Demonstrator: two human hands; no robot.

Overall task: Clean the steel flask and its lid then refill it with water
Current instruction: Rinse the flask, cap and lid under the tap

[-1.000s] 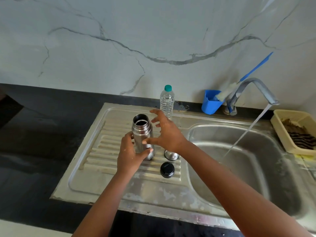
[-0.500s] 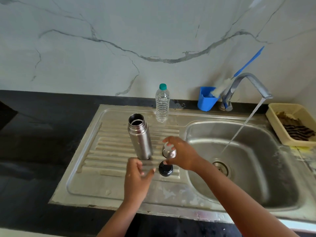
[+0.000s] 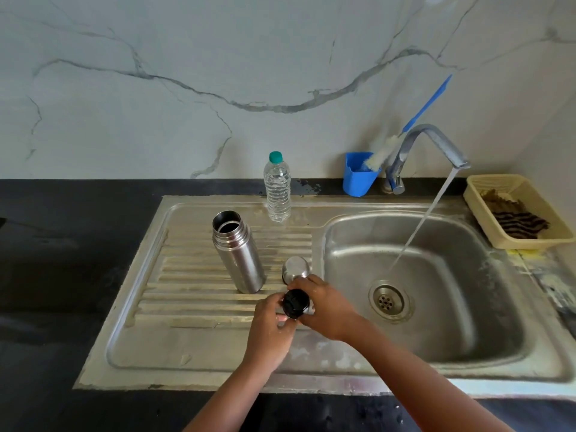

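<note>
The steel flask (image 3: 238, 252) stands upright and uncapped on the ribbed drainboard (image 3: 193, 285) of the sink. Its steel cup lid (image 3: 295, 268) rests mouth-down just to the flask's right. A black inner stopper (image 3: 295, 304) is held over the drainboard between my two hands. My left hand (image 3: 269, 330) grips it from the left and below. My right hand (image 3: 324, 307) grips it from the right, its fingers close to the steel cup lid.
The tap (image 3: 436, 145) runs, and its stream falls into the basin (image 3: 436, 307) near the drain (image 3: 388, 300). A plastic water bottle (image 3: 276, 188) stands at the back rim. A blue cup with a bottle brush (image 3: 360, 174) and a beige basket (image 3: 517, 210) sit behind the sink.
My left hand let go of the flask and came down to the black stopper. My right hand left the steel cup lid and took the stopper, lifting it off the drainboard.
</note>
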